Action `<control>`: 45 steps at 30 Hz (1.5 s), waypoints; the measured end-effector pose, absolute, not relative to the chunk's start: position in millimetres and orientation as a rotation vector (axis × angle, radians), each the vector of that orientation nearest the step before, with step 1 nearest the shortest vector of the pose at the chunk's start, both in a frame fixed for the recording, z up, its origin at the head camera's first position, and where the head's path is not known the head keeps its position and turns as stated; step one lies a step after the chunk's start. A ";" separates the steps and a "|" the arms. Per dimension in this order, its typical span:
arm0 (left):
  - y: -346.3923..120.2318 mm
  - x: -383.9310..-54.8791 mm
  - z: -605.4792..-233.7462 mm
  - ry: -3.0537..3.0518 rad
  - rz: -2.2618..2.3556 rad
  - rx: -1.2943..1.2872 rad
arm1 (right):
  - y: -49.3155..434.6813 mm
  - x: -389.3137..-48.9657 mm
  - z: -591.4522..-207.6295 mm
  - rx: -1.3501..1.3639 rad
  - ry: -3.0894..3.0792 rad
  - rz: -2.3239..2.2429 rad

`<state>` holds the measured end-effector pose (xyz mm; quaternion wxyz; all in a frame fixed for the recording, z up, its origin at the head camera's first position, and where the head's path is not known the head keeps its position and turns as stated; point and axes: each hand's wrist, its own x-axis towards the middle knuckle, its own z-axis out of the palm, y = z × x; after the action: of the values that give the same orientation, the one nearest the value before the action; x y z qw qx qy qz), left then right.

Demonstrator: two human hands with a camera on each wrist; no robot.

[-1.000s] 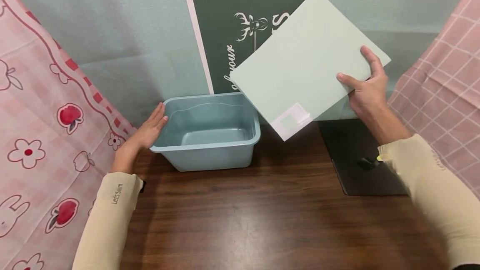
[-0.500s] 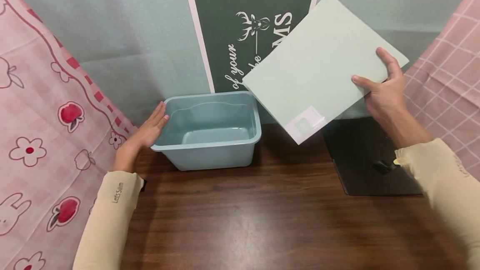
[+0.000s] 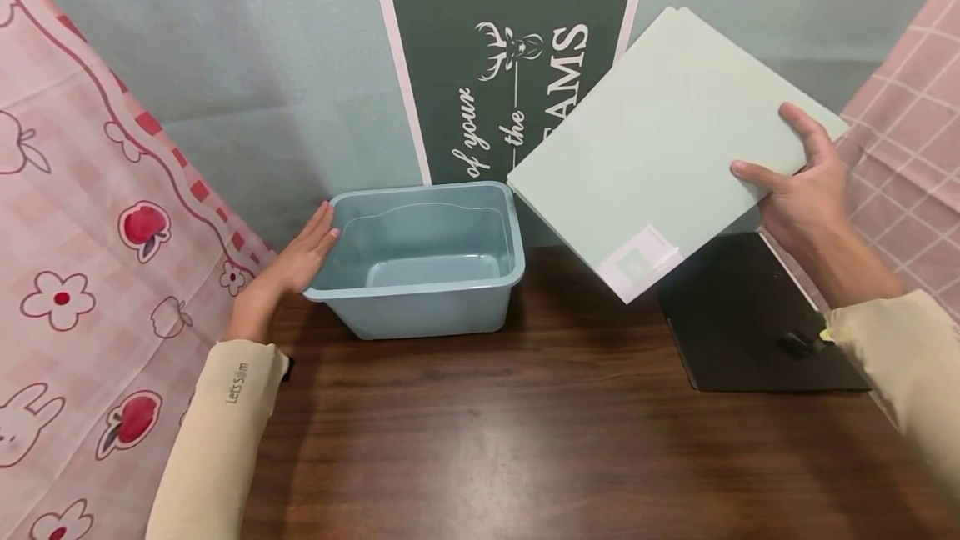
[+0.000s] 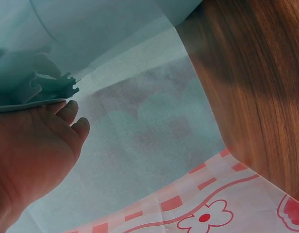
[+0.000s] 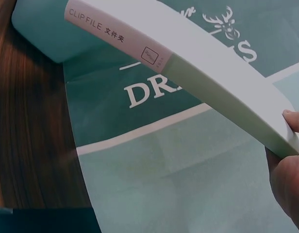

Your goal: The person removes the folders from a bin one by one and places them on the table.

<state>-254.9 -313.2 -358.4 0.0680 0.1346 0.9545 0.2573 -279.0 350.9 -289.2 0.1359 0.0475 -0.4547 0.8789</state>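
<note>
My right hand (image 3: 813, 194) grips a pale green clip file (image 3: 667, 140) by its right-hand edge, thumb and a finger lying on the cover. The file hangs tilted in the air, its left corner close to the right rim of a blue-grey plastic basin (image 3: 420, 311). In the right wrist view, "CLIP FILE" is printed on a pinkish label (image 5: 118, 34) on the spine. At the basin's left rim rests my left hand (image 3: 300, 257), fingers extended along it. The left wrist view shows those fingertips (image 4: 81, 128) right under the rim.
A flat black board (image 3: 750, 323) lies on the brown wooden table (image 3: 465, 423) at the right, with a small dark object (image 3: 802, 344) on it. Behind hangs grey-green cloth (image 3: 270, 57) with a dark printed panel. Pink patterned cloth (image 3: 90, 265) borders the left side, pink checked cloth (image 3: 907, 148) the right.
My right hand has carried the clip file to the right and slightly down, away from above the basin's right rim. The left hand and basin have stayed nearly in place.
</note>
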 end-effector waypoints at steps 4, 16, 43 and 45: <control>-312.9 -255.2 -359.1 2.876 0.776 0.404 | 359.6 -276.0 -291.8 0.132 -1.366 2.522; -314.2 -256.5 -360.8 2.878 0.778 0.413 | 376.1 -270.1 -296.5 0.149 -1.536 2.465; -312.5 -256.4 -361.0 2.884 0.792 0.378 | 383.5 -268.5 -325.1 0.398 -2.083 2.386; -312.3 -256.2 -360.9 2.884 0.794 0.375 | 382.1 -269.3 -327.9 0.420 -2.163 2.326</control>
<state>-256.2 -312.3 -360.9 0.0632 0.1242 0.9547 0.2628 -269.3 382.1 -327.9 -0.0310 0.1310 -0.6748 0.7256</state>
